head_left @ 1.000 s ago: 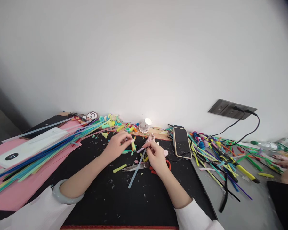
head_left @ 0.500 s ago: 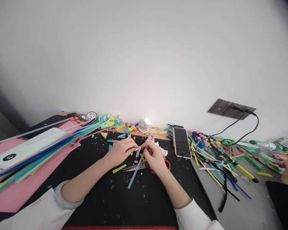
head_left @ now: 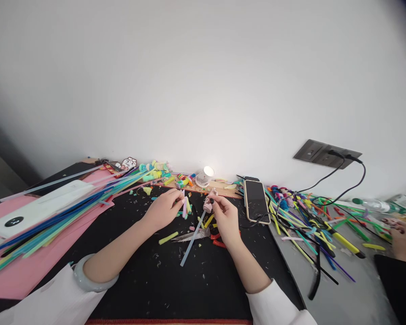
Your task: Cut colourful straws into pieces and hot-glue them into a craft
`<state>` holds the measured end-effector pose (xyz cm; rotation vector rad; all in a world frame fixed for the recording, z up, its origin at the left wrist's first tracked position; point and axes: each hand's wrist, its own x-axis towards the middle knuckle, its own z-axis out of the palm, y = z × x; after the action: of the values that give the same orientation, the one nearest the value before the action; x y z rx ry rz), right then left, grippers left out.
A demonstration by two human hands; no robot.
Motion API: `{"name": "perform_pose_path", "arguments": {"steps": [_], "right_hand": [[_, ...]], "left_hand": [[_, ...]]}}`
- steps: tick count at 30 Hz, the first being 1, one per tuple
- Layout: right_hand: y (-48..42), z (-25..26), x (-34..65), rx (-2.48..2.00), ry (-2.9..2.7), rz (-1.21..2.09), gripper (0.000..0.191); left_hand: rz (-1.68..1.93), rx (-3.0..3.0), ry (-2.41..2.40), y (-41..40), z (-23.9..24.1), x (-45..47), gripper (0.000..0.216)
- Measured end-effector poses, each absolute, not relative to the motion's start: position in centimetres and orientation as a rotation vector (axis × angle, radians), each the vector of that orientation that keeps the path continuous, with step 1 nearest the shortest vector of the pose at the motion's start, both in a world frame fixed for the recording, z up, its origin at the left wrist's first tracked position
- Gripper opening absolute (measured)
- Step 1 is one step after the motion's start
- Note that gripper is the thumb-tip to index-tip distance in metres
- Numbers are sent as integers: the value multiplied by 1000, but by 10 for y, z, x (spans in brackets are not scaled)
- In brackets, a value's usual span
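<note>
Pinching pastel strips (head_left: 184, 206) (one lilac) is the left hand (head_left: 164, 210).

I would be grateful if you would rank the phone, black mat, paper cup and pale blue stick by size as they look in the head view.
Largest to smallest:
1. Black mat
2. Phone
3. Paper cup and pale blue stick, unranked: the stick looks longer, the cup broader, their areas too close.

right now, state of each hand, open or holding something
Left hand: closed, pinching small pastel strips.
Right hand: closed on a pink patterned object.
</note>
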<state>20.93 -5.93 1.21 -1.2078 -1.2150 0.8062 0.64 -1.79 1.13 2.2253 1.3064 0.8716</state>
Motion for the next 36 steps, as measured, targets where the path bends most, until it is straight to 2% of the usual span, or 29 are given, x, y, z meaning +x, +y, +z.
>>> {"name": "perform_pose_path", "arguments": {"steps": [9,15,19,24,36], "right_hand": [[-58,8,211,-1212,-1330,820,26],[-66,17,207,-1276,-1777,610,21],[-73,24,203,-1217,-2004,620,22],[-75,23,201,-1234,-2110,678,29],[-74,19,201,-1234,-2151,685,28]], "left_hand": [[552,2281,1296,-14,15,2,23],[609,2377,1182,-15,11,2,25],[632,2394,1164,-16,12,2,25],[616,2400,1171,-17,14,3,26],[620,2376,1300,-16,13,2,22]]}}
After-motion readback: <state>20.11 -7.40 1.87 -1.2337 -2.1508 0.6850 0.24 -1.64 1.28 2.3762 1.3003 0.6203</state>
